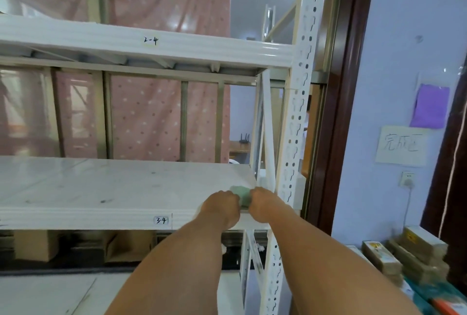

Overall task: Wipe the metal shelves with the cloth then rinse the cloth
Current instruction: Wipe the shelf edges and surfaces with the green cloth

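From the head camera, both bare arms are reaching forward to the right front corner of the white metal shelf (106, 188) labelled 3-4. The left hand (221, 204) and right hand (264, 203) are each curling their fingers closed around a bunched pale green cloth (241, 194), which is sitting between them on the shelf surface, just beside the perforated white upright post (300, 112)

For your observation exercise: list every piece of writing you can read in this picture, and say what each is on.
"2-4": label on upper shelf beam.
"3-4": label on lower shelf beam.
"完成区": paper sign on the wall; last character unclear.
Print on stacked boxes: too blurred.
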Available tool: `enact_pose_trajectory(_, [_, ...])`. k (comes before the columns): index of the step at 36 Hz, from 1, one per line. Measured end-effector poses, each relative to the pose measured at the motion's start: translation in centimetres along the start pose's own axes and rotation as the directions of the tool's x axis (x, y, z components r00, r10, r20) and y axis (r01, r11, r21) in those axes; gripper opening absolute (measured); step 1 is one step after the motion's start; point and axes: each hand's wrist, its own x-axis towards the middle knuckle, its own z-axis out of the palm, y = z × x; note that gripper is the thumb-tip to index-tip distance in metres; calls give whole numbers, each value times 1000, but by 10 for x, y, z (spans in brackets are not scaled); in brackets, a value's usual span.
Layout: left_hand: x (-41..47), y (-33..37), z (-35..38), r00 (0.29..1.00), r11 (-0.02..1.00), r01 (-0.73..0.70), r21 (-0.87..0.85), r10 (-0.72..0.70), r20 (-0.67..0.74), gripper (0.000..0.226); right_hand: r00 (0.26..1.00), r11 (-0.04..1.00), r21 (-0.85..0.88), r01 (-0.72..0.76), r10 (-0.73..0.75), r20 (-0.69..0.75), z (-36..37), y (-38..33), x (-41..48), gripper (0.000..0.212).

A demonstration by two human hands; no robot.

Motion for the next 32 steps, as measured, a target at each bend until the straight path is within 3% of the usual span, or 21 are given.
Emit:
enact_pose_trajectory(5, [10, -6, 6, 998, 995, -13, -100, 7, -62, 28, 999, 998, 41, 52, -52, -4, 1, 1, 9, 35])
enact_pose_trajectory(9, [14, -2, 3, 998, 982, 39, -184, -46, -33, 30, 997, 997, -33, 70, -69, 34, 2, -5, 16, 42])
enact_pose_trajectory(12, [22, 3, -2, 994, 970, 90, -226, -101, -38, 27, 987, 983, -150, 104, -83, 140, -4, -9, 12, 42])
enact_pose_trajectory(16, [29, 6, -4, 998, 987, 56, -153, -62, -32, 26, 982, 978, -170, 121, -93, 162, -4, -13, 14, 37])
enact_pose_trajectory(23, [40, -9, 24, 990, 982, -121, -142, 109, -92, 27, 972, 979, -168, 117, -78, 224, 8, -5, 31, 32])
enact_pose_trajectory(26, [42, -9, 20, 988, 985, -155, -73, 155, -14, 44, 975, 987, -130, 99, -70, 211, 13, -3, 41, 35])
enact_pose_trajectory(32, [29, -10, 4, 986, 992, -104, -67, 112, 122, 48, 975, 997, 26, 79, -83, 206, 27, -2, 54, 48])
